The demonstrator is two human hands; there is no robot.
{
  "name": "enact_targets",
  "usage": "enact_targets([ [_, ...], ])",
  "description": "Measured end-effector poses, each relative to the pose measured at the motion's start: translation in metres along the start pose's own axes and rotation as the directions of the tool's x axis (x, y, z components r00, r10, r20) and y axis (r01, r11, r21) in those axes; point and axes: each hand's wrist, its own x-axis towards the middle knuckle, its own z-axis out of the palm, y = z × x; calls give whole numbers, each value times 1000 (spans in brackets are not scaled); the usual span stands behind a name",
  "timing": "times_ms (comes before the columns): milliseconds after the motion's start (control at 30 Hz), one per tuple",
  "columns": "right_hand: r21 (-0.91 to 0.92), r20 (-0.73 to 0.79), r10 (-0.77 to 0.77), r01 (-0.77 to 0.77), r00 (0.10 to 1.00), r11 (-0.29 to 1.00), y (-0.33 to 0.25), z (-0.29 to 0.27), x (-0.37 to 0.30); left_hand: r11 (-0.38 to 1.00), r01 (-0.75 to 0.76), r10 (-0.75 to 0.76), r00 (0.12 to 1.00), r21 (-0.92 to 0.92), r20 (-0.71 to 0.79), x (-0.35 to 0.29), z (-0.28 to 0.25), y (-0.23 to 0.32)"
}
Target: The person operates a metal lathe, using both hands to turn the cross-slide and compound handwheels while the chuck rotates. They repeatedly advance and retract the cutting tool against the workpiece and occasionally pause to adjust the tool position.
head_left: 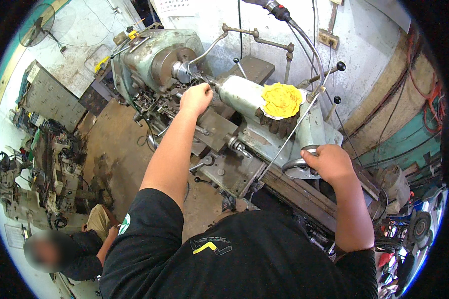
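A pale green metal lathe stands before me, its round chuck [172, 65] at the far left holding a shiny round metal workpiece [183, 73]. My left hand [197, 98] is closed just in front of that workpiece, beside the nose of the tailstock [242, 92]. Whatever its fingers hold is hidden. At the tailstock's near right end, my right hand [330, 162] grips the rim of a metal handwheel [302, 172]. A crumpled yellow cloth [281, 101] lies on top of the tailstock, over dark brown gloves [279, 125]. A bent coolant pipe [210, 50] reaches down to the workpiece.
Below my left forearm sits the lathe carriage [229, 172] with its levers. A flexible metal hose [304, 37] hangs near the wall. At lower left a person [80, 251] sits beside other machinery [55, 172]. A wall fan [37, 27] is at upper left.
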Motion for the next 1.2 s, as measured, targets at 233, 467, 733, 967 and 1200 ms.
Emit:
enact_targets([
  [233, -25, 11, 0, 0, 1000, 1000, -3, -1, 0, 1000, 12, -12, 1000, -3, 17, 0, 1, 0],
  [467, -35, 21, 4, -4, 1000, 999, -5, -2, 0, 1000, 16, -16, 1000, 7, 15, 0, 0, 1],
  [733, -157, 4, 6, -6, 1000, 988, -16, 6, 3, 1000, 22, -22, 999, 1, 41, 0, -3, 3],
  [967, -166, 17, 26, -23, 1000, 986, -18, 5, 4, 1000, 12, -12, 1000, -4, 23, -1, -3, 3],
  [1200, -172, -1, 21, -21, 1000, 985, -22, 6, 3, 1000, 14, -14, 1000, -4, 17, -1, -1, 2],
])
